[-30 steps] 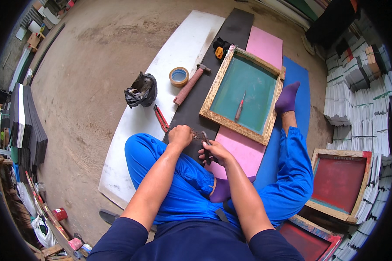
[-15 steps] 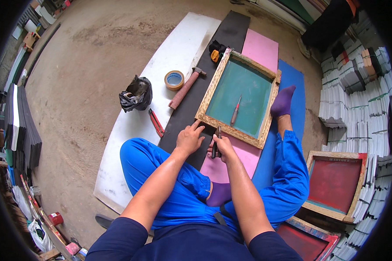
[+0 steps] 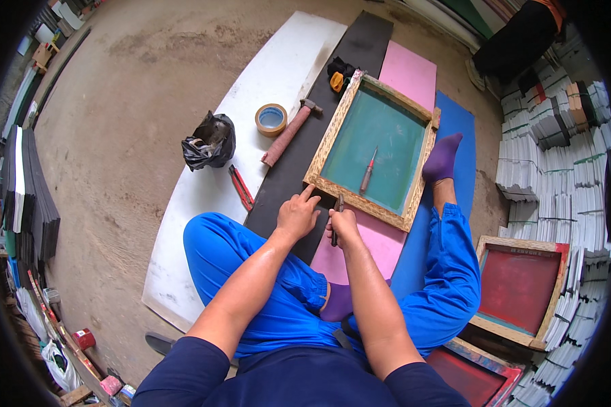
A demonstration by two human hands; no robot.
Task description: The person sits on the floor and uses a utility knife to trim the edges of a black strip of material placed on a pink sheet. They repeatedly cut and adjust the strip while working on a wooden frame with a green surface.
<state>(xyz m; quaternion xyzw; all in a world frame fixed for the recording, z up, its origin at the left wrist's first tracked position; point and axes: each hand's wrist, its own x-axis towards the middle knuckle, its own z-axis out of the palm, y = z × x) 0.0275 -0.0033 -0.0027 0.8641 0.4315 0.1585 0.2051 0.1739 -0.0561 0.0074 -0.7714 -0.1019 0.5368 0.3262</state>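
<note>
A wooden screen-printing frame (image 3: 319,150) with green mesh (image 3: 373,136) lies in front of me. My left hand (image 3: 298,215) is at its near-left corner, fingers stretched out and a fingertip touching the wood; it holds nothing. Closed around the dark handles of what look like pliers (image 3: 339,203), my right hand (image 3: 343,228) is beside it. The pliers' jaws meet the near rail of the frame; what they grip is too small to make out. On the mesh rests a screwdriver (image 3: 368,173) with a thin shaft.
Left of the frame lie a hammer (image 3: 291,133), a tape roll (image 3: 271,119), a red cutter (image 3: 240,188) and a black plastic bag (image 3: 209,141). White, black, pink and blue sheets (image 3: 457,112) cover the floor. Red-mesh frames (image 3: 519,285) and paper stacks (image 3: 521,163) stand at right.
My right hand has closed more tightly, and the pliers' handles, spread before, are now squeezed together. My left hand stays at the frame's corner.
</note>
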